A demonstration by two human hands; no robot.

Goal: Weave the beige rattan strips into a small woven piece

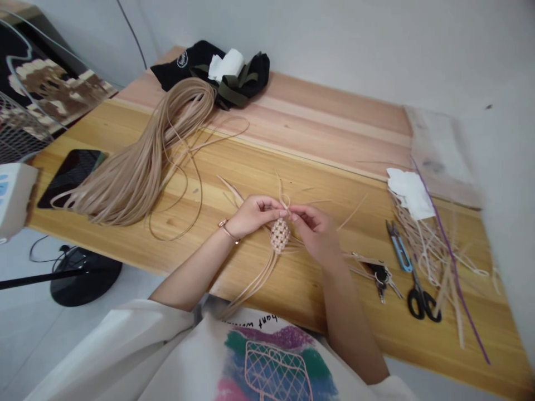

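Observation:
A small woven piece [279, 236] of pale beige strips, with an open lattice pattern, hangs just below my fingertips near the table's front. Loose strip ends [261, 277] fan out from it on several sides, some running over the table edge toward my shirt. My left hand [259, 214] pinches a strip at the top of the weave between thumb and fingers. Close against it, my right hand [314, 228] also pinches at the same spot, fingertips nearly touching the left ones. A thin loop of strip [285, 199] rises above the fingers.
A big bundle of beige strips [142, 161] lies at left over a dark phone [77, 170]. Behind it is a black bag [234, 92] with a white roll [229, 64]. At right are keys [381, 278], blue snips [400, 249], black-handled scissors [423, 303], strip scraps [418, 239] and white tissue [412, 192].

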